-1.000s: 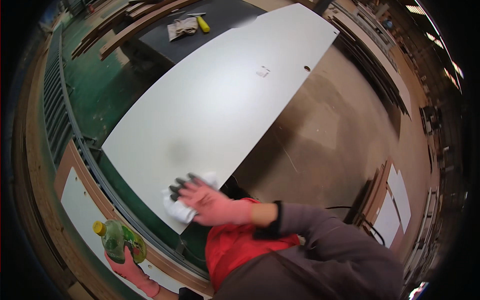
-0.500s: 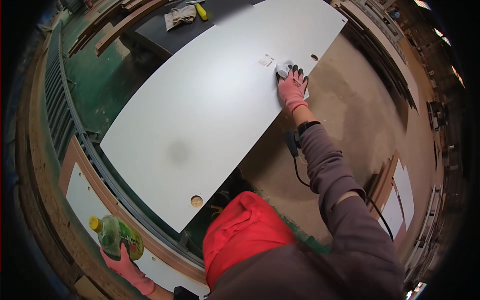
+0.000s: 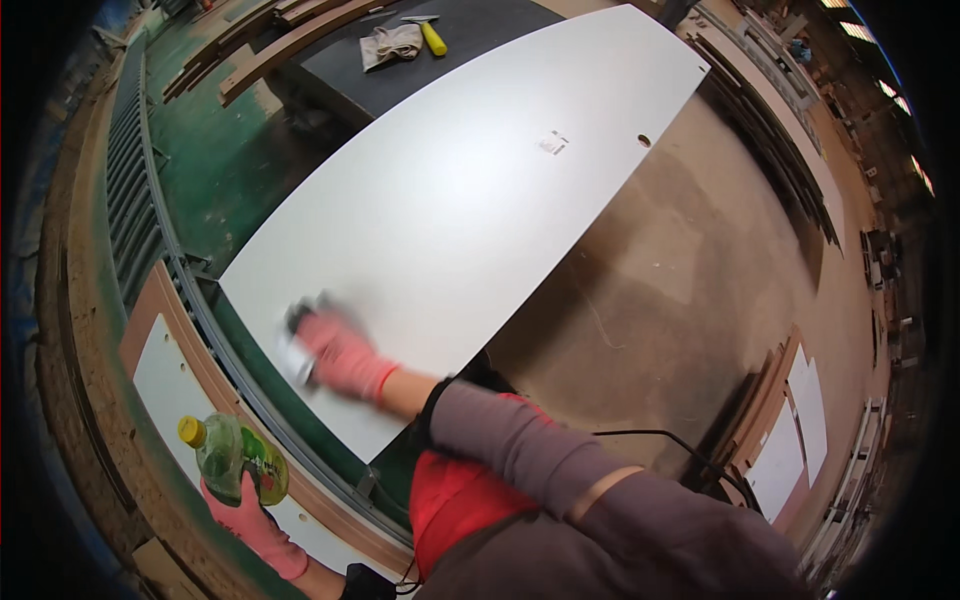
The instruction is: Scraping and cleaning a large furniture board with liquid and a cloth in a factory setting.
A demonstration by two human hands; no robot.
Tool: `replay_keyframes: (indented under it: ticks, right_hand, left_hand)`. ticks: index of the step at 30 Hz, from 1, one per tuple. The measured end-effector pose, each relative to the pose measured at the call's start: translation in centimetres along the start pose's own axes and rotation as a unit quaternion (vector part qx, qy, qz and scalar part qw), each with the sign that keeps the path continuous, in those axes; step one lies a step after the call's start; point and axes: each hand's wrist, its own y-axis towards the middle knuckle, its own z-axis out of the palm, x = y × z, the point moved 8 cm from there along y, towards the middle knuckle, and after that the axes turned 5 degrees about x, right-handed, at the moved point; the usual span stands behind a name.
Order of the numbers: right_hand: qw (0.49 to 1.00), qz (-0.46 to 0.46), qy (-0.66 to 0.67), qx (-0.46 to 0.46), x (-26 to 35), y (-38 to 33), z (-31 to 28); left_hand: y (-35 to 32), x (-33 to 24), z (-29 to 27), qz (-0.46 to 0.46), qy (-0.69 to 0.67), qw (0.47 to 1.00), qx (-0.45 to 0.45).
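A long white panel lies on a green machine bed. My right hand, in a pink glove, presses a white cloth flat onto the panel's near left corner; the hand is blurred. Low at the left, my left hand, also pink-gloved, grips a green plastic bottle with a yellow cap, held off the panel's edge over a smaller white board.
A small sticker and a drilled hole mark the panel's far end. A rag and a yellow-handled tool lie on the dark table beyond. Boards are stacked at the right wall, a black cable crosses the concrete floor.
My right hand with the cloth swept from the near end to the panel's far end by the sticker, then back to the near left corner. The bottle hand stayed put.
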Motion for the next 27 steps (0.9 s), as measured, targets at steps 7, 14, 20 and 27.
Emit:
replay_keyframes:
  ticks: [7, 14, 20, 27]
  right_hand:
    - [0.910, 0.329, -0.164, -0.191, -23.3, -2.0, -19.6]
    - [0.928, 0.165, -0.277, -0.189, -15.3, 3.7, -10.7]
    - [0.986, -0.151, -0.060, 0.047, 3.9, -0.9, 5.9]
    - [0.995, 0.037, -0.029, 0.084, -2.0, -8.8, -1.3]
  left_hand:
    - [-2.1, 3.8, -3.0, -0.039, -0.009, 0.999, -0.027]
    - [-3.6, 6.0, -4.0, -0.081, 0.000, 0.995, -0.049]
    - [-2.3, 3.6, -0.8, -0.052, -0.026, 0.998, -0.014]
    - [-0.9, 3.0, 2.6, -0.020, -0.074, 0.995, 0.057]
